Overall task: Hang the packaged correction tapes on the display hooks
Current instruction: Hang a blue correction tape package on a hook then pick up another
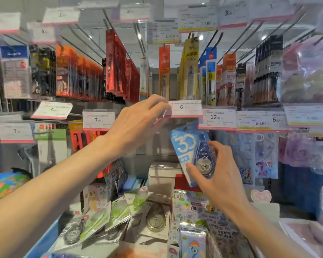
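I am gripping a blue packaged correction tape (192,155) in my right hand (215,175), thumb on its lower edge and fingers curled round the right side, holding it tilted just under the 6.00 price tag (186,108). My left hand (138,121) is pinching that tag's left end. More packaged tapes (108,218) are lying on the surface below.

1. Single view: head-worn wide-angle camera, facing forward and slightly up-and-level at a shop display wall of hooks (86,53).
2. Close range; both forearms enter from the near bottom edge, left and right.
3. Price tags (185,108) sit at mid-frame; loose packs (119,216) lie low and near.
4. Edges show wide-angle bending and blur.
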`<state>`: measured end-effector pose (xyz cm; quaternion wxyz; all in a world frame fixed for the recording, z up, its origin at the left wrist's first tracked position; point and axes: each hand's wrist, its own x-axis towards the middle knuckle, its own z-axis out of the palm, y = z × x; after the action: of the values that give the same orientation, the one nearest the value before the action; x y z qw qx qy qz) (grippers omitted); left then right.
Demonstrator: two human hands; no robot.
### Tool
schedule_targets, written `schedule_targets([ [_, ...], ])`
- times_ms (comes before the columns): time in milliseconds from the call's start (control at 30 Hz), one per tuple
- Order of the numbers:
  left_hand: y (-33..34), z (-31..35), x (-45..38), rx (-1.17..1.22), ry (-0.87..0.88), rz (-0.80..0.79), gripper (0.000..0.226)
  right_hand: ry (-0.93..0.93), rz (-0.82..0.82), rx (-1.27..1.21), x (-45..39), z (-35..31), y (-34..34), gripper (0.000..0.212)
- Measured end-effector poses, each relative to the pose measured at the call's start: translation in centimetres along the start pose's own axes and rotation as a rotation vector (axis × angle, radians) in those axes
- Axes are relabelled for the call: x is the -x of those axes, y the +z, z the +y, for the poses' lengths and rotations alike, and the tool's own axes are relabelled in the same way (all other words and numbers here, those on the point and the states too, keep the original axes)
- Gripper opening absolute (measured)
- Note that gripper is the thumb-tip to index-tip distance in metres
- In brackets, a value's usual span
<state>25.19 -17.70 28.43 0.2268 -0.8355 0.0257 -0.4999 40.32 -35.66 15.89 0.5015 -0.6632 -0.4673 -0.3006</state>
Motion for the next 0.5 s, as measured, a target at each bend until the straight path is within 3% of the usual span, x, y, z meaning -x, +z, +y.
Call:
schedule_targets([
  [500,0.5,-0.1,0.2,0.102,-0.038,0.033,0.022,0.018,0.055,0.017,-1.7,-1.3,2.1,0.075],
])
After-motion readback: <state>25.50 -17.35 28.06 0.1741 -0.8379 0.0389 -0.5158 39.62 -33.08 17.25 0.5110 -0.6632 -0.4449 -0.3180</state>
